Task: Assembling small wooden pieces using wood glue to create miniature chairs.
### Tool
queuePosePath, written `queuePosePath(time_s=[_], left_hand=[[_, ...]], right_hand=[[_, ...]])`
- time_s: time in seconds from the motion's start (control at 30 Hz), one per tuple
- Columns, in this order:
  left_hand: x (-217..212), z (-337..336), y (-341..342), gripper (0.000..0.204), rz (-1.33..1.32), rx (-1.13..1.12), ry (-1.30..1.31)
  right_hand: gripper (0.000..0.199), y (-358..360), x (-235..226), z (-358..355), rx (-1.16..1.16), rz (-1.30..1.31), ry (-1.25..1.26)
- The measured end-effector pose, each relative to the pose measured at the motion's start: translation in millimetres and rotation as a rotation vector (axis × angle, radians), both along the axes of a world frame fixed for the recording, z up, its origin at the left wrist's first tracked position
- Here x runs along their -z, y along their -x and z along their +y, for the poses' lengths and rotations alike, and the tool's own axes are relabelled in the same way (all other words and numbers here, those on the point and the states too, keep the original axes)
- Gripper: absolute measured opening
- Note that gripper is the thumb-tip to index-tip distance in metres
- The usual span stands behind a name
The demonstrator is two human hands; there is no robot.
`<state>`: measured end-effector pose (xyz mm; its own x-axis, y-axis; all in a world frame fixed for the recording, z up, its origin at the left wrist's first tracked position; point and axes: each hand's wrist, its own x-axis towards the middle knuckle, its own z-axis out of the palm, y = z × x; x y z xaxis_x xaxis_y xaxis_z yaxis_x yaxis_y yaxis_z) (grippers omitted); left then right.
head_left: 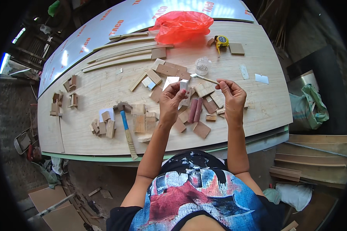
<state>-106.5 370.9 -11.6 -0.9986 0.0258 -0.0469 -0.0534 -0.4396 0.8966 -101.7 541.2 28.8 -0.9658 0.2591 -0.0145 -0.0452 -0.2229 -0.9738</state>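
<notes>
My left hand (171, 98) pinches a small whitish block (184, 84) upright between thumb and fingers, above the middle of the table. To its right, my right hand (232, 94) grips the thin handle of a small brush (206, 79). The brush's white tip points left toward the block, apart from it. Just beyond the brush stands a small clear cup (202, 66). Beneath my hands lie many loose wood pieces, among them a brown board with small holes (172, 71) and two dark red rolls (195, 110).
A hammer (125, 125) lies left of my left forearm, near small wood blocks (105, 125). Small wooden assemblies (73, 101) stand at the table's left. Farther back are long wood strips (121, 58), a red plastic bag (182, 27) and a yellow tape measure (221, 41).
</notes>
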Motion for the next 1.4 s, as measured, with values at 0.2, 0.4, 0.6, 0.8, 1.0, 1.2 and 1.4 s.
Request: queuePosePath(time_s=[0.2, 0.4, 0.6, 0.8, 1.0, 1.2, 1.4], left_hand=[[-22, -19, -36, 0.025, -0.235, 0.141, -0.423], [-20, -35, -59, 0.025, -0.377, 0.226, -0.736], [-19, -51, -83, 0.026, -0.381, 0.28, -0.802], [-22, -81, -104, 0.028, -0.34, 0.236, -0.743], [-26, -107, -113, 0.027, -0.278, 0.216, -0.691], [-28, -126, -113, 0.026, -0.211, 0.147, -0.424], [-17, -147, -102, 0.024, -0.091, 0.089, 0.149]], right_hand=[[0.015, -39, -21, -17, -0.014, 0.027, -0.039], [0.015, -64, -24, -36, -0.046, 0.079, -0.005], [0.015, -81, -20, -55, -0.058, 0.062, -0.024], [0.014, -95, -18, -84, -0.097, 0.04, -0.027], [0.014, -99, -13, -110, -0.169, 0.062, 0.109], [0.016, -99, -10, -128, -0.209, 0.089, 0.283], [0.02, -89, 0, -134, -0.243, 0.086, 0.261]])
